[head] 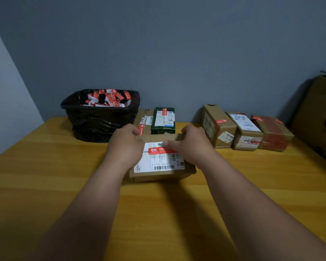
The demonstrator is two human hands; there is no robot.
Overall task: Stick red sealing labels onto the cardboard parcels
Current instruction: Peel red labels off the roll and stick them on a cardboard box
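Yellow wooden desk (45,185) against grey wall. Large carton (316,117) at far right edge. Black-lined bin (100,117) back left, heaped with red-and-white label scraps. Three labelled parcels (247,129) in row back right; green box (163,119) beside bin. Cardboard parcel (158,174) at desk centre, red sealing label (159,150) across white shipping slip. Left hand (125,146) grips parcel's far-left edge, fingers curled. Right hand (190,146) grips far-right edge, thumb pressing label.
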